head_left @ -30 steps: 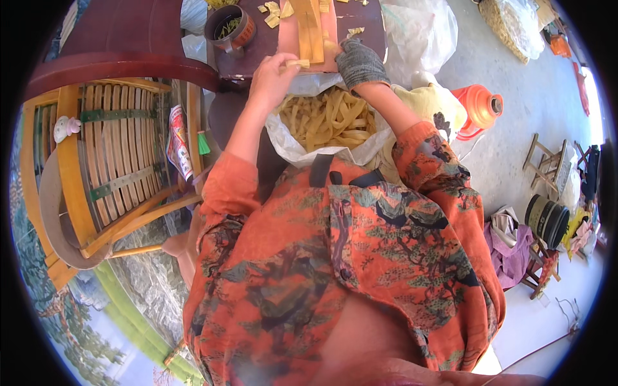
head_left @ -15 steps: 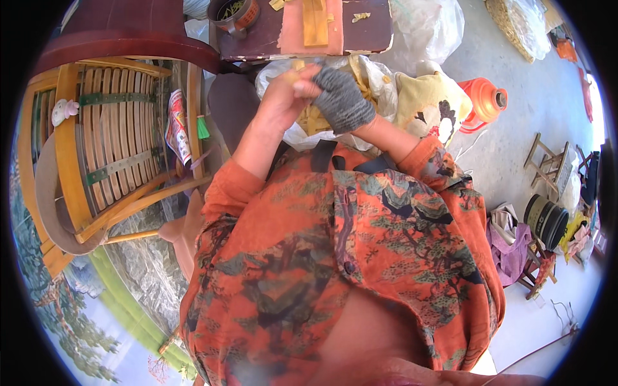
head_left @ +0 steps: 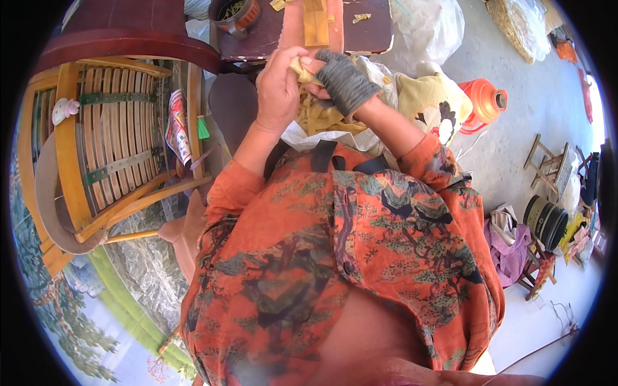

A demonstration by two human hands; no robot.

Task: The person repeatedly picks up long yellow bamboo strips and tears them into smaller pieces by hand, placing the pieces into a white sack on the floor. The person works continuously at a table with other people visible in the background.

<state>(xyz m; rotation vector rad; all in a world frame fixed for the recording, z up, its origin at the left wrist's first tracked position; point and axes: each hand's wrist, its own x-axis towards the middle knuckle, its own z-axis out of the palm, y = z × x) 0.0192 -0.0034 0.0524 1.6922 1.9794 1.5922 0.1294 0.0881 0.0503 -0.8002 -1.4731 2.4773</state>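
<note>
My bare left hand grips a small pale yellow piece near its fingertips. My right hand, in a grey fingerless glove, meets it there, fingers closed on the same piece. Below them a white plastic sack holds a tangle of yellowish strips. Just beyond stands a dark board with chipped edges, carrying a pink pad with a wooden strip on it, some yellow scraps and a mug with green leaves inside.
A slatted wooden chair stands at left, below a maroon chair. At right are a cream printed bag, an orange thermos, plastic bags, a folding stool and a heap of cloth.
Both hands have left the board's edge and come together over the sack. Since half a second ago my left hand has shifted up and left, opening a view of the yellow piece between them.
</note>
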